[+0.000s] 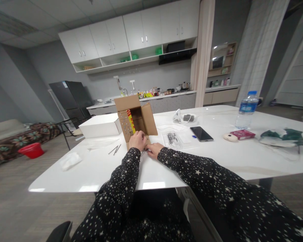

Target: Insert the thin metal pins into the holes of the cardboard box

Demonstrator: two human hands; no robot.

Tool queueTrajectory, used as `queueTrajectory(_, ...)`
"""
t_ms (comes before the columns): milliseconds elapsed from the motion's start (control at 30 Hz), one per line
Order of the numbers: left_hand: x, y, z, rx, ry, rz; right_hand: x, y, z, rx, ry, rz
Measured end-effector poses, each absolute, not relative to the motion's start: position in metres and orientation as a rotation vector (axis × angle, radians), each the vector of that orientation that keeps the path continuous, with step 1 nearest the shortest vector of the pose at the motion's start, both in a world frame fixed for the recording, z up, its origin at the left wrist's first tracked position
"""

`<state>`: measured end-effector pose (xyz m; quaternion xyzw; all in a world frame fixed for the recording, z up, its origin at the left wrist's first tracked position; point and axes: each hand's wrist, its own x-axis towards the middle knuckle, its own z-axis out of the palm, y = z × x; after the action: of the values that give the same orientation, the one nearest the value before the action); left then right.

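An open cardboard box (pixel 148 119) stands on the white table with its flaps spread and its opening towards me; a yellow and red strip runs down one side. My left hand (pixel 138 140) is closed at the box's lower near edge, fingers curled, and what they hold is hidden. Close beside it, my right hand (pixel 154 150) has its fingers pressed together at the same low edge. A thin dark sliver shows below the fingers, too small to name. Left of the box lie two thin metal rods (pixel 114 149).
A white box (pixel 101 126) stands behind left, near crumpled white tissue (pixel 70 161). To the right lie a clear tray of small dark parts (pixel 173 138), a phone (pixel 201 133), a white cabled device (pixel 185 117), a magenta pack (pixel 242 134) and a water bottle (pixel 246 109).
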<state>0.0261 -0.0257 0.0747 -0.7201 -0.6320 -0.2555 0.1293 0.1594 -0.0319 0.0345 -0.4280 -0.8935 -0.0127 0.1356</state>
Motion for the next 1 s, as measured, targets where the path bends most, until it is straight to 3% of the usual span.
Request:
queueTrajectory(400,0.002,-0.019,0.058,-1.984,-1.549,-1.311,0.159,-0.032,0.034,-1.224,-2.568,-0.021)
queueTrajectory(1000,-0.053,-0.019,0.025,-1.903,-1.528,-1.344,0.159,-0.029,0.026,-1.219,-2.539,-0.027)
